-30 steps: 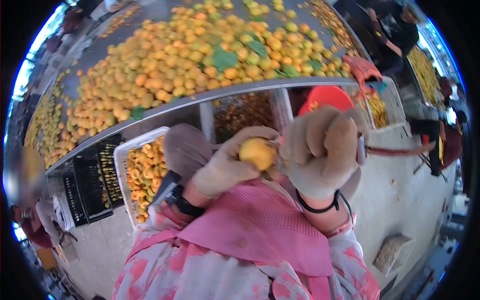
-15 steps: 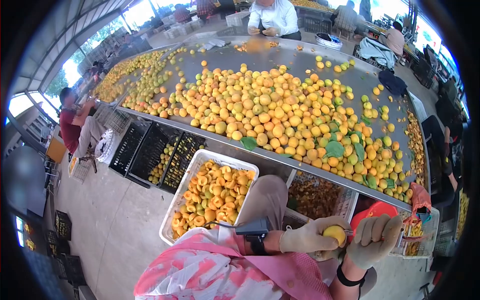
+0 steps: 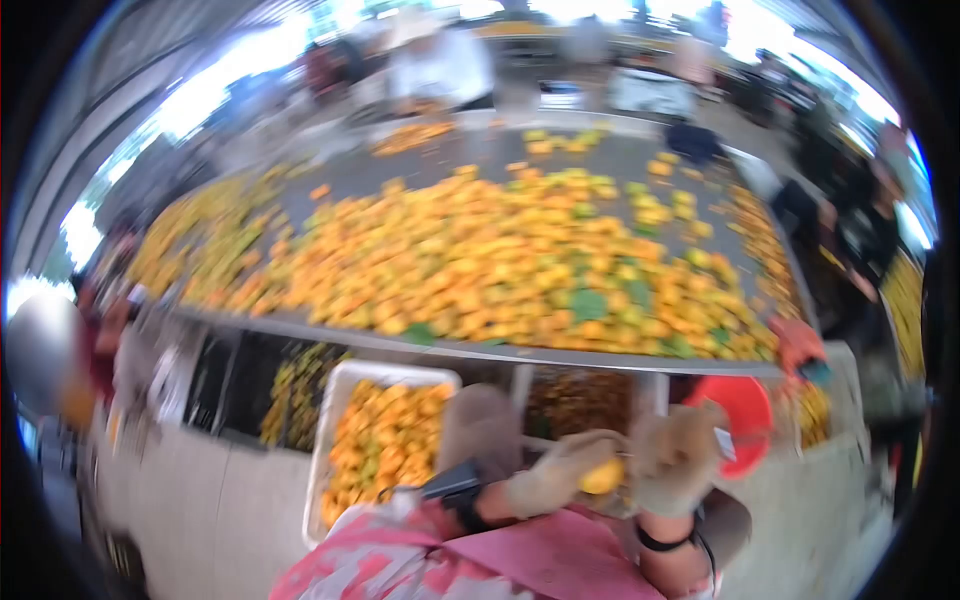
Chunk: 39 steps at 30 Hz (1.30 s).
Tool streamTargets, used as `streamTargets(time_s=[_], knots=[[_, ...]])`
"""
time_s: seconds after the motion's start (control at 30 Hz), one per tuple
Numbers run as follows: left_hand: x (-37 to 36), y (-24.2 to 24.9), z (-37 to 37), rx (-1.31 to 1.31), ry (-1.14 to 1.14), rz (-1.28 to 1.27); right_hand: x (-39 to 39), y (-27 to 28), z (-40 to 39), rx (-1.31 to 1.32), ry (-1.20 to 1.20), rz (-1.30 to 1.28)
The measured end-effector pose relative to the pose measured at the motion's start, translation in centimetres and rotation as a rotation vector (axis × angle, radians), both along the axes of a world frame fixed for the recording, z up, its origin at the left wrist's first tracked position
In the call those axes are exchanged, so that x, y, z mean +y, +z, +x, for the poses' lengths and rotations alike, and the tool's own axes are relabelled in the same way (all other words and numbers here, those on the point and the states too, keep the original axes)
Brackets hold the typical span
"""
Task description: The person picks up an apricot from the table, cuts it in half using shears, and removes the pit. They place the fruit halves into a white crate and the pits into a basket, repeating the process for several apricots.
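Observation:
My left hand [image 3: 562,468], in a pale work glove, is closed around a yellow apricot [image 3: 602,477] low in the view. Close beside it on the right, my right hand [image 3: 680,455], gloved too, has its fingers curled in. Blur hides what those fingers hold. Just behind my right hand stands a red bucket [image 3: 748,425]. A white crate [image 3: 322,450] of orange apricot halves [image 3: 388,440] sits left of my knee. Whole apricots [image 3: 450,270] with some green leaves are heaped across the metal table [image 3: 540,357] ahead of me.
Beneath the table's edge are black crates [image 3: 215,385] and a bin of brown scraps [image 3: 580,403]. A red bag [image 3: 798,348] hangs at the table's right corner. Across the table sits a person in white [image 3: 440,70]; another person [image 3: 870,210] is at the right.
My view has swung and blurred, so the table and crates sit further left. Both hands appear further left and remain close together; the apricot stays in my left hand. More of the red bucket shows.

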<state>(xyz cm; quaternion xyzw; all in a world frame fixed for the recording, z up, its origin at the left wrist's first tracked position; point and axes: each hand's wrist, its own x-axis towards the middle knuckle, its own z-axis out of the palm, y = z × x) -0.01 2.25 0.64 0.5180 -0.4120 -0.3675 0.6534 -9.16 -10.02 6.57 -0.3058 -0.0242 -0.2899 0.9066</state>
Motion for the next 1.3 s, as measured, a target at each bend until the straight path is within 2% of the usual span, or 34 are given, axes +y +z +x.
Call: streamTargets(time_s=[0.03, 0.07, 0.1, 0.13, 0.17, 0.23, 0.27, 0.3, 0.37, 0.4, 0.43, 0.5, 0.57, 0.63, 0.7, 0.77, 0.8, 0.83, 0.9, 1.0, 1.2, 1.3], knots=[[-0.2, -0.9, 0.4, -0.626, 0.127, -0.164, 0.0, -0.3, 0.0, 0.308, -0.326, -0.666], [0.1, -1.2, 0.1, -0.608, 0.127, 0.004, -0.5, -2.9, 0.1, 0.25, -0.343, -0.737], [0.6, -3.1, -0.1, -0.307, 0.092, 0.147, -0.6, -5.4, -0.5, 0.507, -0.695, -1.386], [0.2, 0.0, -0.4, -0.277, 0.042, 0.205, -0.8, -5.5, -0.6, 0.609, -0.831, -1.398], [-0.1, -2.0, 0.2, -0.732, 0.145, 0.002, -1.1, -5.5, 0.1, 0.53, -0.54, -0.964], [-0.3, -0.4, -0.7, -0.429, 0.093, 0.087, -2.5, -5.4, 1.8, 0.182, 0.047, -0.105], [0.1, -0.8, -0.7, -0.425, 0.063, 0.066, -2.8, -5.2, 2.4, -0.053, 0.39, 0.323], [0.3, -1.4, -0.4, -0.426, 0.099, 0.089, 0.1, 0.1, 1.9, 0.494, -0.193, -0.234], [-0.9, -0.8, -1.5, -0.424, 0.114, 0.085, -1.5, -1.2, 1.2, 0.34, -0.502, -1.113], [-1.0, -0.5, -1.7, -0.454, 0.109, 0.076, -1.3, 0.1, 0.5, 0.438, -0.349, -1.007], [-1.0, -0.3, -1.9, -0.487, 0.111, 0.073, -1.2, 0.5, 0.0, 0.44, -0.353, -1.015], [-1.1, -0.1, -1.9, -0.565, 0.113, 0.053, -0.9, 1.0, -0.2, 0.467, -0.127, -0.65], [-1.2, 0.0, -1.8, -0.714, 0.116, 0.027, -0.5, 1.3, -0.2, 0.545, -0.132, -0.649], [-0.9, 0.1, -1.5, -0.738, 0.083, 0.021, 0.0, 1.0, 0.0, 0.627, -0.137, -0.645], [-0.8, 0.8, -1.8, -0.761, 0.047, 0.014, 0.7, 0.4, 0.3, 0.433, -0.135, -0.503], [-0.9, 2.3, -2.9, -0.581, 0.129, -0.003, 0.9, 0.6, 0.1, 0.43, -0.138, -0.529], [-0.7, 2.3, -2.8, -0.579, 0.128, -0.001, 1.1, 0.6, 0.0, 0.429, -0.14, -0.555], [-0.5, 2.4, -2.4, -0.577, 0.043, 0.011, 1.4, 0.5, 0.0, 0.432, -0.139, -0.554], [-0.2, 1.8, -2.0, -0.57, -0.041, 0.026, 2.1, 0.0, 0.2, 0.392, -0.354, -0.67], [-0.9, 1.7, -1.7, -0.633, -0.036, -0.017, 1.6, 0.2, -0.1, 0.35, -0.212, -0.782], [-1.7, 0.6, -0.3, -0.762, -0.031, -0.092, 2.4, 0.3, -0.2, 0.197, -0.283, -0.947], [-2.8, 0.7, -0.7, -0.823, -0.015, -0.107, 2.9, -0.1, 0.1, 0.176, -0.279, -0.85]])
